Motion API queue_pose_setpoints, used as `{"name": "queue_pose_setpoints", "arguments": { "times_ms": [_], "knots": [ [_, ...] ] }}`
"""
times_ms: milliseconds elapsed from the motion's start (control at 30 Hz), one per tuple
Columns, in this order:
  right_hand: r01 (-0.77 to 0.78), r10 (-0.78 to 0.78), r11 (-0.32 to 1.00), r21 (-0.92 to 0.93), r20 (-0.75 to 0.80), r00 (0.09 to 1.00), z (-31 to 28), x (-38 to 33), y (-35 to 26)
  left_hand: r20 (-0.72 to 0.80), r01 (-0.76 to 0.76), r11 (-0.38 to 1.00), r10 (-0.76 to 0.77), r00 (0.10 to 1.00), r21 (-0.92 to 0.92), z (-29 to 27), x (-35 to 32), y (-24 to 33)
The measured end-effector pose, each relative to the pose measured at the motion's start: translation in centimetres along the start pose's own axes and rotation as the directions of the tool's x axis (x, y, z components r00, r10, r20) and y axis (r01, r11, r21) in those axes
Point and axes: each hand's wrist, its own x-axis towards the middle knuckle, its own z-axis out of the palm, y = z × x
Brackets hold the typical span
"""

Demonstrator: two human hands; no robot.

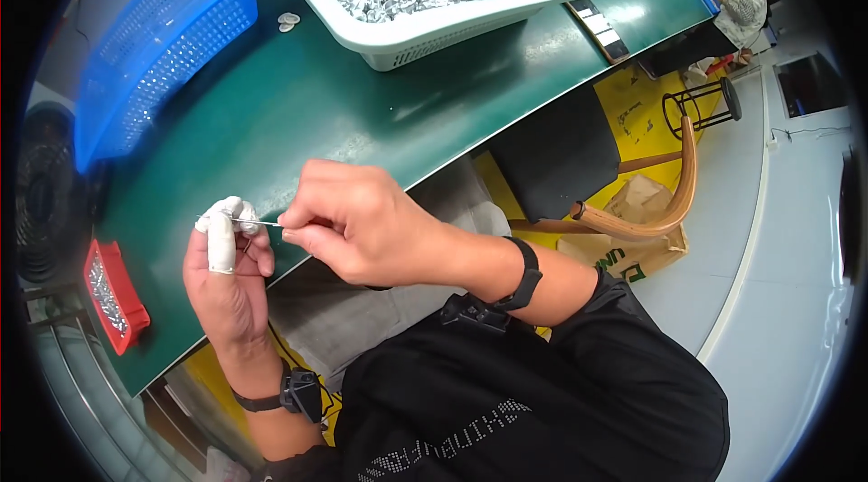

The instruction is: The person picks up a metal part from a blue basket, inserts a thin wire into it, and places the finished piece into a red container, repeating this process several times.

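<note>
My left hand (pixel 226 278), with white finger cots (pixel 221 242) on some fingers, is raised by the green table's edge with its fingers curled in. What it grips, if anything, is too small and covered to make out. A thin, straight metal rod-like tool (pixel 263 223) runs from the left fingertips to my right hand (pixel 357 220). The right thumb and forefinger pinch its near end. The tool lies almost level, and its far end reaches across the white-covered fingers.
A pale green basket (pixel 389 34) heaped with small silvery metal pieces stands at the back. Left are a blue perforated basket (pixel 167 39) and a red tray (pixel 136 319) of small metal parts. A phone-like object (pixel 599 30) lies near the edge; a wooden-armed chair (pixel 633 224) is right.
</note>
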Motion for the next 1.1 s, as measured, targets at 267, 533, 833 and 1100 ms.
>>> {"name": "queue_pose_setpoints", "arguments": {
  "times_ms": [267, 533, 833, 1100],
  "knots": [
    [-0.444, 0.379, 0.781, 0.439, 0.231, 0.896, -0.1, -0.4, 0.1, 0.248, 0.027, 0.992, 0.005, 0.969, -0.125, -3.4, 1.3, -1.3],
    [-0.576, 0.488, 0.607, 0.548, 0.315, 0.814, -0.2, -0.2, 0.5, 0.077, -0.083, 0.994, 0.088, 0.993, -0.07, 0.7, -0.3, -0.5],
    [-0.044, 0.041, 0.993, 0.108, 0.03, 0.999, 0.9, -0.3, 0.9, 0.139, -0.013, 0.999, 0.018, 0.99, -0.033, -2.7, 1.0, -1.0],
    [-0.21, 0.194, 0.921, 0.328, 0.081, 0.978, 0.1, -0.1, 1.0, 0.134, 0.024, 0.992, -0.007, 0.991, -0.121, -0.8, 0.2, -0.6]
  ]
}}
